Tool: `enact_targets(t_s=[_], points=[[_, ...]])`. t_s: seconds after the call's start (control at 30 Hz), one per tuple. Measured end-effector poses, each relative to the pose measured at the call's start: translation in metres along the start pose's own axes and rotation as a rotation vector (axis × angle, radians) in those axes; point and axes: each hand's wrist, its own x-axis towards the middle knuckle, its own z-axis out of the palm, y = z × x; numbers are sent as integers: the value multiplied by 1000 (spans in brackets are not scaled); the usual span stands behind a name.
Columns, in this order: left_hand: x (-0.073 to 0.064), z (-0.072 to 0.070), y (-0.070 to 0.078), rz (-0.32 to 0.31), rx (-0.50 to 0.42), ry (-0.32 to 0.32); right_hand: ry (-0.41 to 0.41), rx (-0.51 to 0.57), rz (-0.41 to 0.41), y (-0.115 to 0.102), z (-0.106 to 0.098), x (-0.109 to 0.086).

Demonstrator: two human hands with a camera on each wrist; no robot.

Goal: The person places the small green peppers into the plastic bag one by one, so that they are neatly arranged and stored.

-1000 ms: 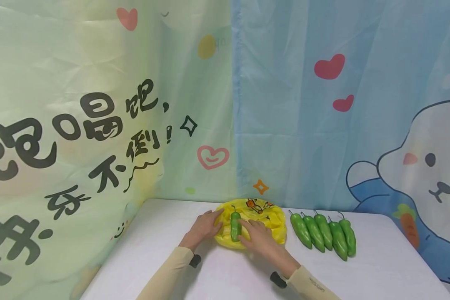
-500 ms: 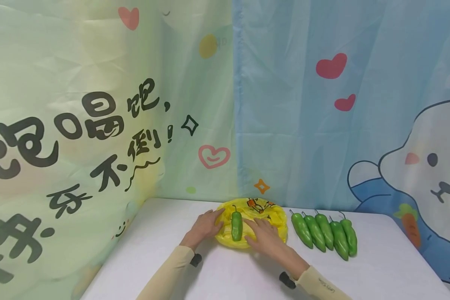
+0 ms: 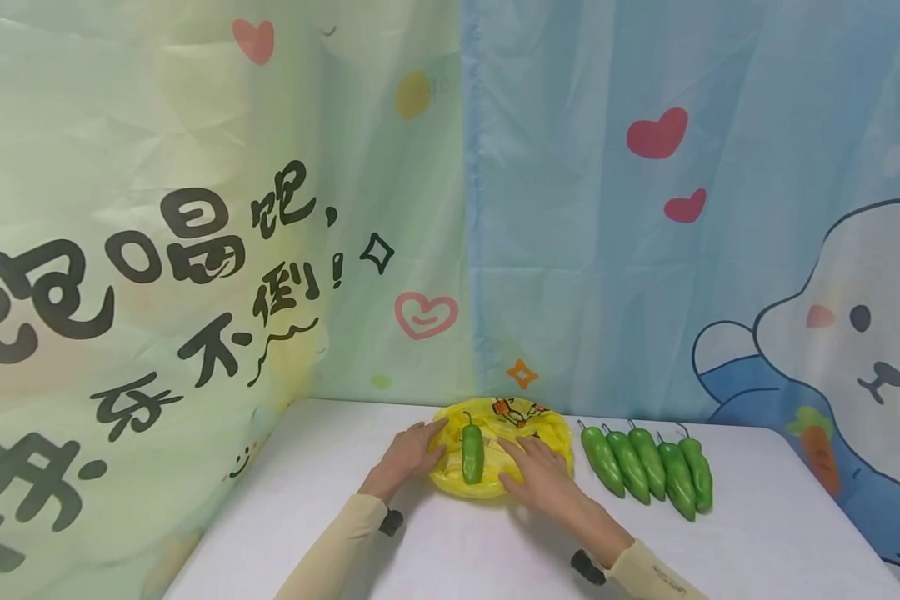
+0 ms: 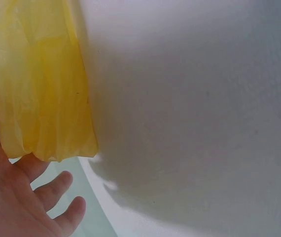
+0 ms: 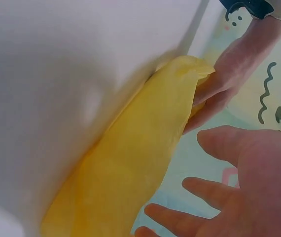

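A yellow plastic bag (image 3: 450,490), its mouth spread wide, stands on the table with one green chili pepper (image 3: 472,454) lying in it, stem pointing away. At the bag's left rim, my left hand (image 3: 412,450) holds the edge; in the right wrist view the thumb and fingers of that left hand (image 5: 229,74) lie on either side of the plastic. Over the right part of the bag hovers my right hand (image 3: 543,479), fingers spread and holding nothing. The right wrist view shows this right hand (image 5: 263,187) above the bag's wall (image 5: 125,148).
Several green chili peppers (image 3: 648,467) lie side by side right of the bag. A white table (image 3: 457,558) spreads beneath everything. Printed fabric (image 3: 555,250) hangs behind its back edge and along the left side.
My right hand has drawn back to the right, away from the pepper in the bag, and its fingers have spread. The left hand has stayed at the bag's rim.
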Motion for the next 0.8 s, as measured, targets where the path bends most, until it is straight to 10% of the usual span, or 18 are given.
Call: enact_targets(t_s=[0.8], points=[[-2, -1, 0, -7, -5, -4, 58, -24, -2, 22, -11, -14]])
